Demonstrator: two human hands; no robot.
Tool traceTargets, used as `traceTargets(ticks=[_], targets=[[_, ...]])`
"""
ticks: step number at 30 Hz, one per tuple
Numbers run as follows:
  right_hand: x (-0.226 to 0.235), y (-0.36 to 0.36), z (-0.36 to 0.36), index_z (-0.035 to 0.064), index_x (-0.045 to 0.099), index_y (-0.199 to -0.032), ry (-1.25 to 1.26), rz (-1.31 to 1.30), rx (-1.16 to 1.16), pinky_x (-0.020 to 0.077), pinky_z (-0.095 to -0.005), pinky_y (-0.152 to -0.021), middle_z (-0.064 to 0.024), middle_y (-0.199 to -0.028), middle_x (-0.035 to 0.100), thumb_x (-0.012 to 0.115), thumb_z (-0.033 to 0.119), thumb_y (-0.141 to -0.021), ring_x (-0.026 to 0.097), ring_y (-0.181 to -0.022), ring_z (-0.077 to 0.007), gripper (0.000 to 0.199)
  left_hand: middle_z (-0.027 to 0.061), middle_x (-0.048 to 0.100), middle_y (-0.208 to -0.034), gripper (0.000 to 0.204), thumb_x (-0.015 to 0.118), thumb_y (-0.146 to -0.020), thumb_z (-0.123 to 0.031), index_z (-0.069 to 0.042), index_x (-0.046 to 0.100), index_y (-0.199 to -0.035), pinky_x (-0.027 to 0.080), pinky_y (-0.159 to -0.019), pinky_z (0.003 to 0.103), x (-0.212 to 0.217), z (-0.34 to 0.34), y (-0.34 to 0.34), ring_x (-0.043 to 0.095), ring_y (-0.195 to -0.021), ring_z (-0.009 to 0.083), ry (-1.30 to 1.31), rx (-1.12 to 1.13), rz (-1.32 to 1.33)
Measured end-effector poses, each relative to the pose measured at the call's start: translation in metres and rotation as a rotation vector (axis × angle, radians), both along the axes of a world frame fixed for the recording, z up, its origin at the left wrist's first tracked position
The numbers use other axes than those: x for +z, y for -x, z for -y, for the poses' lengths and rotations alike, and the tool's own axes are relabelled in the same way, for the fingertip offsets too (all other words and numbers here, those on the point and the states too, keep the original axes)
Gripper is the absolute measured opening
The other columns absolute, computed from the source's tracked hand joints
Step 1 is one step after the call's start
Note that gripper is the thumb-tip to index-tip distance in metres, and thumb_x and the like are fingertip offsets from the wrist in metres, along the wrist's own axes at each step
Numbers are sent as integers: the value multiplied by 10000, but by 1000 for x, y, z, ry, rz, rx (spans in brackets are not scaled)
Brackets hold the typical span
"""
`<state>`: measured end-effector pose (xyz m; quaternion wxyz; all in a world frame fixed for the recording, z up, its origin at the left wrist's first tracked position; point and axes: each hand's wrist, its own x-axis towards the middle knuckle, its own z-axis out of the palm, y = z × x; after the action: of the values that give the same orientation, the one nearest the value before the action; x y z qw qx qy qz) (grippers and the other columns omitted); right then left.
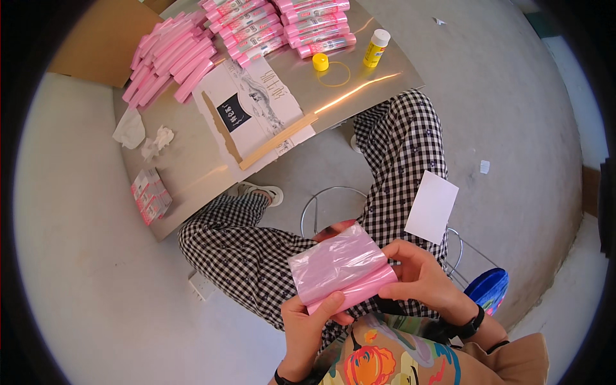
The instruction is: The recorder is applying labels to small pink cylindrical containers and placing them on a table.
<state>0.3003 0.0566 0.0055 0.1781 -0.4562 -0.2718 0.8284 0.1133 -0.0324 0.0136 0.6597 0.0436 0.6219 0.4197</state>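
1. I see both hands low in the view, over my lap, closed on a folded pink plastic bag bundle [340, 269].
2. My left hand [311, 330] grips the bundle from below, thumb pressed on its lower front edge, fingers curled behind it.
3. My right hand [420, 276] pinches the bundle's right end, fingertips on top and thumb underneath.
4. The bundle sits tilted, its right end lower, held clear above my checked trousers [256, 250].
5. A white card [432, 206] lies on my right thigh, apart from the bundle.
6. Ahead of my knees is a metal tabletop [192, 160] carrying stacks of pink rolls [170, 58], banded pink packs [282, 25], and a flattened white box [253, 112] with a wooden stick [277, 142] lying across it.
7. A yellow glue bottle [376, 48] stands near the tabletop's far right corner, its yellow cap [320, 61] just beside a rubber band [335, 74].
8. Crumpled tissue [142, 135] lies at the tabletop's left side.
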Motion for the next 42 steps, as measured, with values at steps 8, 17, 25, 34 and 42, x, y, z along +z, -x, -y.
traceTargets(ticks=[8,17,25,34,42], targets=[[-3,-12,1,28,518,-890,72,61,-10,346,-176,-424,-24,-797,573,710,72,-804,500,-536,-39,215,90,683,-920,268,741,-770,-49,58,659,-1001,505,-742,243,8,5,-14,635,-805,127,-138,-108,-171],[-5,-17,2,33,543,-942,97,-7,35,329,-183,-433,7,-712,551,711,139,-813,478,-531,-37,237,98,679,-919,263,728,-748,0,57,663,-997,506,-745,255,-3,10,-21,634,-807,134,-29,-69,-228],[-14,-19,1,28,588,-1045,88,-140,23,396,-180,-508,17,-767,579,701,113,-815,503,-585,-36,270,170,655,-898,290,648,-786,-66,91,606,-1027,560,-529,297,-15,10,-33,658,-655,219,-149,6,-359],[-22,-22,-5,4,611,-1044,-134,-95,55,438,-169,-553,6,-814,595,698,138,-821,517,-629,-33,274,113,615,-915,257,559,-873,-106,76,582,-1053,508,-684,261,-5,5,31,609,-791,184,-170,-234,-853],[-13,-28,-13,8,616,-1069,-114,-18,-107,390,-178,-489,9,-781,604,707,149,-815,502,-599,-32,305,57,620,-711,219,600,-860,-188,21,654,-825,411,-581,232,23,-4,28,547,-629,119,-136,-353,-645]])
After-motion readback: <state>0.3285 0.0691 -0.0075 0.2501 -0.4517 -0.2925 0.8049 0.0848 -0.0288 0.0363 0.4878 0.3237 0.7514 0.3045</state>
